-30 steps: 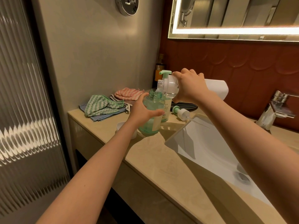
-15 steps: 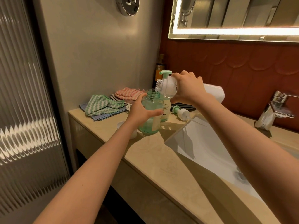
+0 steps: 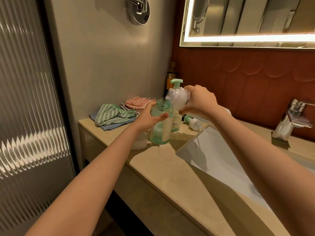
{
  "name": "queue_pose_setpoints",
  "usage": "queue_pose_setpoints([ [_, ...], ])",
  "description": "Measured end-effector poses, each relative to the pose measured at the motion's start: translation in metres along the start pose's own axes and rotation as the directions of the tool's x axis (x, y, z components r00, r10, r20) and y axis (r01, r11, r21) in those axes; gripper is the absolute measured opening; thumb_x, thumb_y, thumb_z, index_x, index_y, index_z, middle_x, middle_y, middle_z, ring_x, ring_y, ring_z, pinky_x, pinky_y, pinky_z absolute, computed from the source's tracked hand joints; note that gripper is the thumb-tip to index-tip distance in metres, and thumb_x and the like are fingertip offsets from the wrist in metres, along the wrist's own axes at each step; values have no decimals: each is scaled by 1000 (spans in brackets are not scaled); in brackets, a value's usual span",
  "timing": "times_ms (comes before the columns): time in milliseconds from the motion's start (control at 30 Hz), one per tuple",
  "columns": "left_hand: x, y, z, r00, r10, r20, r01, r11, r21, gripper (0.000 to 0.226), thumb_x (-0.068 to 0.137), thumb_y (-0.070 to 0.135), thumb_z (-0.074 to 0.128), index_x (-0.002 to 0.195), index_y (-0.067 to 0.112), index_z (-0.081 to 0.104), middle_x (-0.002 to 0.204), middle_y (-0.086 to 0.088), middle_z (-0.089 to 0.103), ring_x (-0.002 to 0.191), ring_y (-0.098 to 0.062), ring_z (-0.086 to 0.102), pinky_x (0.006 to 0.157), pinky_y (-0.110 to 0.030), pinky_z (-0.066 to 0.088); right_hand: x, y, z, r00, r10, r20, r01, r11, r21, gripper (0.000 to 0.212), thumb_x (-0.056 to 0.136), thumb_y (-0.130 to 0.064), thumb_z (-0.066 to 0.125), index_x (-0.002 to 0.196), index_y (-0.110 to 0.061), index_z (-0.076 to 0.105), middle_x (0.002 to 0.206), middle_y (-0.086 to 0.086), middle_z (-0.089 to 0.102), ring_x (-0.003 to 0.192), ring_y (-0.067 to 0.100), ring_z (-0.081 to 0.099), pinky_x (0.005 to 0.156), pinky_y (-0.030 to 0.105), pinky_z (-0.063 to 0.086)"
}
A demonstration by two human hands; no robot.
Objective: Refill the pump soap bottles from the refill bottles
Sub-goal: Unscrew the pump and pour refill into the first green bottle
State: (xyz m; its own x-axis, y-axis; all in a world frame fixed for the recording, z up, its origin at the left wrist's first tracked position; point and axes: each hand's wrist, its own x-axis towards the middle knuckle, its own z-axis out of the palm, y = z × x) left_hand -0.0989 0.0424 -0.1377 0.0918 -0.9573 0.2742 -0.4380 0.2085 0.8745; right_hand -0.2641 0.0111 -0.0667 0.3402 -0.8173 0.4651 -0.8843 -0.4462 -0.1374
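My left hand [image 3: 150, 116] grips an open, pale green soap bottle [image 3: 160, 132] that stands upright on the beige counter [image 3: 170, 167]. My right hand [image 3: 199, 99] holds a white refill bottle [image 3: 179, 97] tilted on its side, its open neck just above and to the right of the green bottle's mouth. Behind them stands a second bottle with a mint pump head [image 3: 176, 82]. A loose pump head [image 3: 191, 121] lies on the counter by the sink's corner. Most of the refill bottle's body is hidden by my right hand.
A white basin [image 3: 213, 159] is sunk into the counter on the right, with a chrome tap [image 3: 293, 120] behind it. Folded cloths [image 3: 112, 116] lie at the back left. A small white cap or cup [image 3: 139, 142] sits under my left wrist. A dark bottle [image 3: 171, 77] stands in the corner.
The refill bottle's neck has risen slightly and now points more upward, away from the green bottle's mouth. My left hand keeps its hold on the green bottle.
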Motion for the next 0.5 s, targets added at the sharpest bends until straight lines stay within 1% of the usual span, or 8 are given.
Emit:
queue_pose_setpoints([
  [67,2,0,-2,1000,-10,21,10,1000,7,77,85,40,58,147,15,19,155,-4,20,141,-23,21,110,-36,24,1,2,-2,1000,22,-4,-21,998,54,66,59,-36,82,116,-20,54,103,1,55,97,21,52,88,46,47],
  [167,4,1,-5,999,-20,35,20,1000,1,76,86,42,56,147,15,20,155,-2,19,140,-22,21,113,-38,25,3,2,-7,999,33,9,-34,989,147,64,59,-37,82,115,-20,54,100,-1,59,94,19,56,82,42,52],
  [267,5,1,-5,999,-18,44,17,1000,7,77,85,44,56,147,15,20,155,-1,17,141,-21,21,114,-41,25,3,0,-6,999,23,24,-27,987,157,67,58,-39,82,116,-20,54,101,-1,61,93,19,58,80,40,54],
  [367,4,2,-7,999,-17,45,16,1000,20,75,86,44,55,146,16,22,154,-1,20,140,-22,24,112,-38,27,3,-1,-7,1000,16,9,-17,984,175,61,58,-42,82,109,-19,56,97,-2,61,89,18,58,75,38,54],
  [433,4,6,-11,1000,-5,-7,5,1000,-12,70,86,44,55,144,16,28,149,-5,31,135,-22,33,105,-36,34,5,0,-14,1000,21,-15,-17,974,227,52,59,-43,81,98,-19,57,92,0,61,82,17,58,68,32,54],
  [500,5,15,-19,993,26,-112,-32,998,-47,62,86,44,57,138,18,36,137,-5,42,124,-19,42,96,-32,39,8,-2,-25,999,40,-29,-29,955,296,49,60,-44,80,96,-18,59,89,1,62,76,15,58,61,27,51],
])
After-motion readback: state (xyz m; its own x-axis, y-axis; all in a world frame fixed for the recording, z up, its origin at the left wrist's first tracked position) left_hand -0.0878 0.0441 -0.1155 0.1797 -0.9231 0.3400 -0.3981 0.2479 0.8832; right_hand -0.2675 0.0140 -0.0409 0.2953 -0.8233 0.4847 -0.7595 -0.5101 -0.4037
